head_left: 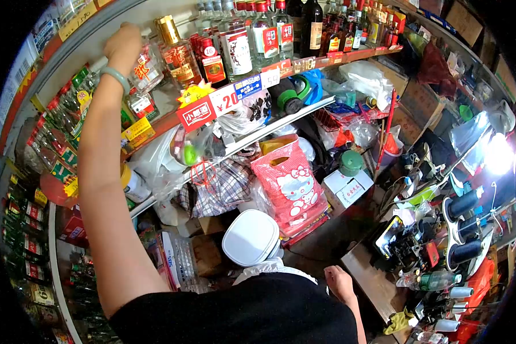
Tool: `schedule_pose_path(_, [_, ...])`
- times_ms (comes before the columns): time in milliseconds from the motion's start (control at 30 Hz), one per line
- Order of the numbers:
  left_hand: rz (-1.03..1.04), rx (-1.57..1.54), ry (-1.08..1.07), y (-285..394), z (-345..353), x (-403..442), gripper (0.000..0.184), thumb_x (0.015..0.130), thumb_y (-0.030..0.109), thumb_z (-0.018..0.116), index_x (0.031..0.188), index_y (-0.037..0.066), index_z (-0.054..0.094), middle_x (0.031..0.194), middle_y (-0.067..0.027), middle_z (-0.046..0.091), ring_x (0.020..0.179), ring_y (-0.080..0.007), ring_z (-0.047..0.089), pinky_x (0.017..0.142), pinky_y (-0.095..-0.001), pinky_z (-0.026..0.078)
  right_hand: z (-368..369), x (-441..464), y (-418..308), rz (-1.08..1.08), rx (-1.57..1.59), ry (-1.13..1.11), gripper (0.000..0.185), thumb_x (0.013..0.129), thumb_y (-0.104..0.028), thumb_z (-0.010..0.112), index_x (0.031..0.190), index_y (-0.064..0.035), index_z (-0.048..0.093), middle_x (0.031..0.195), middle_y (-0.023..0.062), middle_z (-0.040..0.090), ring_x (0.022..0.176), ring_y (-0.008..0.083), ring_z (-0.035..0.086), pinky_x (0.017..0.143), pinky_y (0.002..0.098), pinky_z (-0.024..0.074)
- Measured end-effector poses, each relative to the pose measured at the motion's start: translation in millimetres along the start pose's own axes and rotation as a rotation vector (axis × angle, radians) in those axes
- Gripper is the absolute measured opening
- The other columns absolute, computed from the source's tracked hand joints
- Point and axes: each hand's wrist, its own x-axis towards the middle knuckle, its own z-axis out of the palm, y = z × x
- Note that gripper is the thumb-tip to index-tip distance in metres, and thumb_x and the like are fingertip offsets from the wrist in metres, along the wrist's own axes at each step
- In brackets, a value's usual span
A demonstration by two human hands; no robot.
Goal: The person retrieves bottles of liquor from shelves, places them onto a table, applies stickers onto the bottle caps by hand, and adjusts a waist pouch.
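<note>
My left arm reaches up to the liquor shelf, and my left hand [123,45] is closed at its back, fingers curled out of sight. Right beside it stands a clear glass bottle [147,67] with red lettering; whether my fingers grip its neck or something behind it is hidden. An amber bottle with a gold cap [180,60] stands just right of that one. A pale bangle [116,78] circles my left wrist. Low on the right, my right hand [339,282] hangs by the wooden table edge, its fingers loosely curled with nothing visible in them.
Several more bottles [238,49] line the shelf above a price sign [223,98]. Below are a pink cartoon bag [292,186], a white stool-like lid [250,237] and a white box [347,187]. At right, a sewing-machine table [372,281] carries thread spools [465,203] and a bright lamp [499,155].
</note>
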Motion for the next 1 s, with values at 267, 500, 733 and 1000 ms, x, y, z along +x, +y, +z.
schedule_pose_path(267, [0.292, 0.178, 0.026, -10.7, -46.6, -58.5, 0.038, 0.100, 0.033, 0.044, 0.117, 0.000, 0.054, 0.099, -0.0235, 0.070, 0.096, -0.0431, 0.067, 0.079, -0.0542, 0.051, -6.9, 16.1, 6.7, -0.083, 0.039, 0.051, 0.006, 0.088, -0.013, 0.064, 0.092, -0.0095, 0.067, 0.085, 0.0118, 0.066, 0.077, 0.0351, 0.066, 0.064, 0.0444, 0.0538])
schedule_pose_path(500, [0.377, 0.018, -0.091, 44.4, -109.7, -199.5, 0.043, 0.103, 0.041, 0.044, 0.121, 0.004, 0.053, 0.097, -0.0265, 0.067, 0.083, -0.0456, 0.065, 0.069, -0.0539, 0.051, -8.5, 27.4, 22.7, -0.228, 0.072, -0.028, 0.012, 0.092, -0.018, 0.060, 0.095, -0.0074, 0.063, 0.093, 0.0131, 0.065, 0.088, 0.0350, 0.064, 0.073, 0.0439, 0.0533])
schedule_pose_path(733, [0.858, -0.179, -0.346, 115.1, -101.7, -344.4, 0.042, 0.104, 0.040, 0.045, 0.128, 0.005, 0.050, 0.107, -0.0212, 0.067, 0.094, -0.0376, 0.067, 0.074, -0.0437, 0.053, -39.8, 6.5, 4.2, -0.225, 0.206, 0.066, 0.022, 0.092, -0.027, 0.062, 0.102, -0.0070, 0.062, 0.091, 0.0137, 0.062, 0.081, 0.0359, 0.064, 0.069, 0.0446, 0.0525])
schedule_pose_path(1000, [1.673, -0.771, -0.254, 254.0, -69.7, -560.1, 0.039, 0.092, 0.041, 0.063, 0.111, 0.009, 0.054, 0.086, -0.0082, 0.064, 0.055, -0.0264, 0.064, 0.048, -0.0379, 0.050, -98.0, -86.7, 11.1, 0.164, 0.736, 0.465, 0.059, 0.090, -0.024, 0.069, 0.138, -0.0022, 0.042, 0.132, 0.0172, 0.052, 0.107, 0.0261, 0.062, 0.090, 0.0382, 0.0518])
